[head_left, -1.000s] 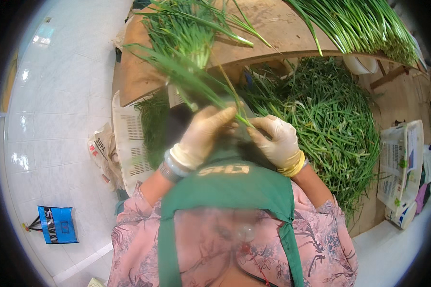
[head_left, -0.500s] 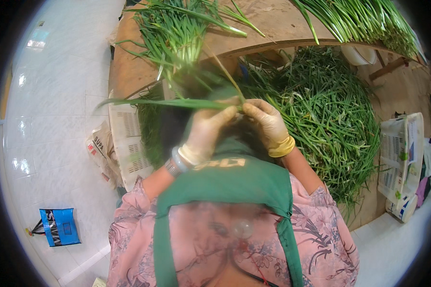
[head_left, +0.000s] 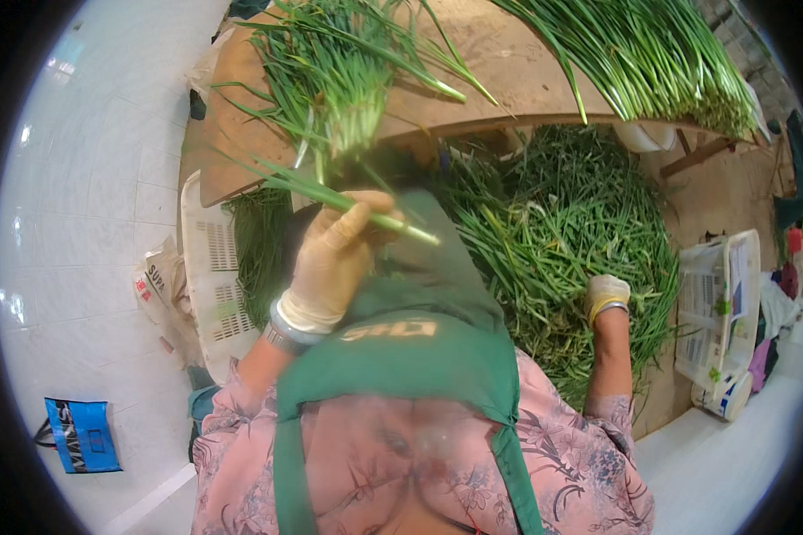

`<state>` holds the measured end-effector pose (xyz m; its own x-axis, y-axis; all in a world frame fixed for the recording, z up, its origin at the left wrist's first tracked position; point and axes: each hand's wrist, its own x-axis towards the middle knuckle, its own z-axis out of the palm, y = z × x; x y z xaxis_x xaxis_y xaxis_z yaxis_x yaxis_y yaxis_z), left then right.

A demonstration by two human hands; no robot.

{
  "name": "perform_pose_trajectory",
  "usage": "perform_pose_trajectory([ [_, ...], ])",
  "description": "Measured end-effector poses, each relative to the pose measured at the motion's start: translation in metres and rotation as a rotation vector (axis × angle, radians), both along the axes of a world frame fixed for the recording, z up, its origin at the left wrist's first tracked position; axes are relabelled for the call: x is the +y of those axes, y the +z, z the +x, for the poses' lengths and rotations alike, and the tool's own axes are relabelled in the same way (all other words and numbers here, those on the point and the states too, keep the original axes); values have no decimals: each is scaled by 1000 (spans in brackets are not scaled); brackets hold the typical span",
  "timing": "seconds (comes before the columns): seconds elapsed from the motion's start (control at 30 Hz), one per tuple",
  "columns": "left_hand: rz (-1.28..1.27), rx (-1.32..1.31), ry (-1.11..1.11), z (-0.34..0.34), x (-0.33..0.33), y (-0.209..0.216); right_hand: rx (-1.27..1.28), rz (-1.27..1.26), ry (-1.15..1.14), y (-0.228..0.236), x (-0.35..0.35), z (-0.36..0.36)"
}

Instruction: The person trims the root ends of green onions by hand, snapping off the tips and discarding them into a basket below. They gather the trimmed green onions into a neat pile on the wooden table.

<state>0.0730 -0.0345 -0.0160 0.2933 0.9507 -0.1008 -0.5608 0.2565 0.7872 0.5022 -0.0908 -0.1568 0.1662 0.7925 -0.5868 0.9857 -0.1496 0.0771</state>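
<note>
Gloved hands [head_left: 330, 263], slender pale-ended stalk [head_left: 314, 190]

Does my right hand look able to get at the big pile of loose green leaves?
Likely yes: your right hand is over the leaf pile, with nothing visible in between.

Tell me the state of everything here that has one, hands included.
Left hand: gloved, closed
Green stalk: held in left hand, pale end exposed
Right hand: gloved, at the leaf pile; grip unclear
Leaf pile: loose, tangled
Upper-left bunch: loosely spread
Upper-right bunch: neatly aligned
Table: partly covered
</note>
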Motion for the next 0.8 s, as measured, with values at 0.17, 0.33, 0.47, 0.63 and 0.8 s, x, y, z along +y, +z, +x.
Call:
perform_pose_trajectory([
  [0.17,65,170,11,-6,-3,10,992,607,-23,159,47,-142],
  [0.33,14,240,-2,-13,-8,18,1375,395,461,163,80,-219],
  [0.47,-16,231,-38,-24,-9,20,1377,541,596,152,80,-247],
  [0.63,-75,287,-45,-16,-12,27,1164,792,660,167,52,-249],
  [0.8,6,10,211,-38,15,13,1815,527,32,178,28,-187],
])
